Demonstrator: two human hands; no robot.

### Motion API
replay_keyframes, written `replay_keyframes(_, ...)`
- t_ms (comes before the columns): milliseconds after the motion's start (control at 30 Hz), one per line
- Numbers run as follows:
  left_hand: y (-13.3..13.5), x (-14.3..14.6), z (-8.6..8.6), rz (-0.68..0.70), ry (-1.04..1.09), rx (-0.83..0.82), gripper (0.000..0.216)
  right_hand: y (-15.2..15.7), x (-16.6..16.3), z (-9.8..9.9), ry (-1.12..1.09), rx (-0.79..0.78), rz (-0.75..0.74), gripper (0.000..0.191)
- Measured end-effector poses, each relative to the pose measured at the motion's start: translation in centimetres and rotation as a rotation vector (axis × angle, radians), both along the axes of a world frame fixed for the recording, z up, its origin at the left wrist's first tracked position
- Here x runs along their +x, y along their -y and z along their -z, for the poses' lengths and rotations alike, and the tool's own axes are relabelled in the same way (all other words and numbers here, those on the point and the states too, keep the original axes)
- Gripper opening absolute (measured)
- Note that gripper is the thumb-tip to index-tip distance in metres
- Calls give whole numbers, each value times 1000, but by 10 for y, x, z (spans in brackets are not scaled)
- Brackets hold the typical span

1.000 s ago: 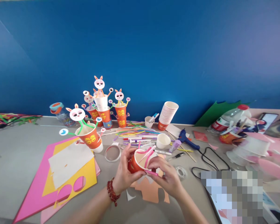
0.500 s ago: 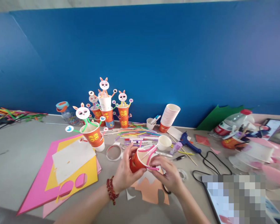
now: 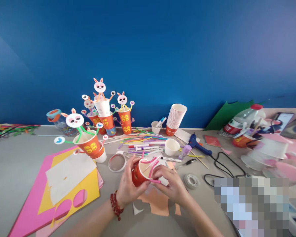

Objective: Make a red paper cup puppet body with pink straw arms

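My left hand (image 3: 128, 184) is wrapped round a red paper cup (image 3: 138, 174), which is tilted with its mouth toward the right. Pink pipe cleaners (image 3: 151, 171) stick out of the cup and bend over its rim. My right hand (image 3: 169, 182) is closed at the rim, its thumb and fingers pinching one pink pipe cleaner that points to the right. Below my hands lie cut pieces of orange paper (image 3: 159, 205) and a small white scrap (image 3: 137, 209). A roll of clear tape (image 3: 117, 162) is just left of the cup.
Paper cups with rabbit faces (image 3: 74, 120) stand at the left, near pink and yellow paper sheets (image 3: 92, 184). Behind my hands are markers (image 3: 150, 148), a white cup (image 3: 172, 147) and stacked cups (image 3: 175, 118). A blue glue gun (image 3: 199, 147) with a black cord (image 3: 222, 168) lies right.
The view has shifted slightly, so most things sit a little further left. Both hands keep hold at the cup and the pink pipe cleaner, with little change in grip.
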State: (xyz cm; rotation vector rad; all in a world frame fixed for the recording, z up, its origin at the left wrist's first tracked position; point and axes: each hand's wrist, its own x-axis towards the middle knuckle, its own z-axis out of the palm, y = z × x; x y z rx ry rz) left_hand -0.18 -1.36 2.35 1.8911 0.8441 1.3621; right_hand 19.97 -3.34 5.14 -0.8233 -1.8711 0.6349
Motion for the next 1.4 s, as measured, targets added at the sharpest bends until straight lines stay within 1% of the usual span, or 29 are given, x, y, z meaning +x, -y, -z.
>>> replay_keyframes(167, 2, -5, 3, -1, -18, 6, 93, 2, -4, 0, 13, -7, -2, 7)
replay_keyframes(333, 3, -6, 3, 5, -11, 9, 94, 3, -4, -1, 22, -6, -11, 4)
replay_keyframes(567, 4, -5, 2, -13, -22, 10, 93, 3, -5, -5, 12, -43, -28, 6)
replay_keyframes(767, 4, -5, 4, -18, -15, 3, 93, 3, -4, -3, 7, -31, -30, 5)
replay_keyframes(933, 3, -6, 4, -14, -24, 24, 92, 4, -4, 0, 18, -31, -49, 7)
replay_keyframes(1167, 3, -6, 7, -3, -9, 43, 93, 6, -6, -4, 13, -66, -45, 6)
replay_keyframes(1400, 3, -6, 9, 2, -9, 29, 92, 6, -6, -4, 15, -115, -51, 5)
